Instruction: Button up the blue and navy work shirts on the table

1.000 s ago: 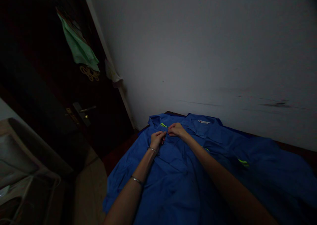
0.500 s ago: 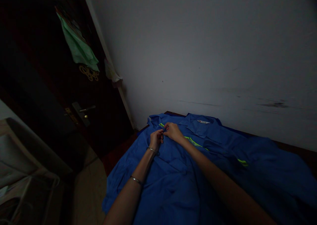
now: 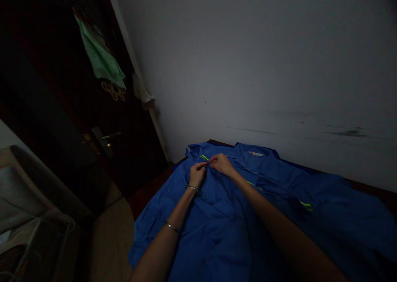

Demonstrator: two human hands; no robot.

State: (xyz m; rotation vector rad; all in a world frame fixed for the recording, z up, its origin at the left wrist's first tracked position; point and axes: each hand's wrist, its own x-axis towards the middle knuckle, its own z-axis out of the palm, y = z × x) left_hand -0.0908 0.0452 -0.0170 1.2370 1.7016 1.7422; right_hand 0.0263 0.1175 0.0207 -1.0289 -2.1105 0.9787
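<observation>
A blue work jacket (image 3: 214,228) with neon yellow trim lies spread out in front of me. My left hand (image 3: 197,172) pinches its cloth near the chest, beside a short yellow strip (image 3: 204,157). Close against it, my right hand (image 3: 221,164) pinches the same spot with thumb and forefinger. The fingertips almost meet, and the exact bit of cloth between them is too small and dark to make out. To the right spreads more blue clothing, with a collar that carries a white label (image 3: 256,153).
A pale wall (image 3: 248,67) rises behind the clothes. At the left stands a dark door (image 3: 130,149) with a metal handle (image 3: 111,135) and a hanging green cloth (image 3: 101,60). A light-coloured piece of furniture (image 3: 25,191) is at the lower left.
Both hands have shifted slightly right, still pinching the jacket, and their fingertips have come closer together. The view has moved a little.
</observation>
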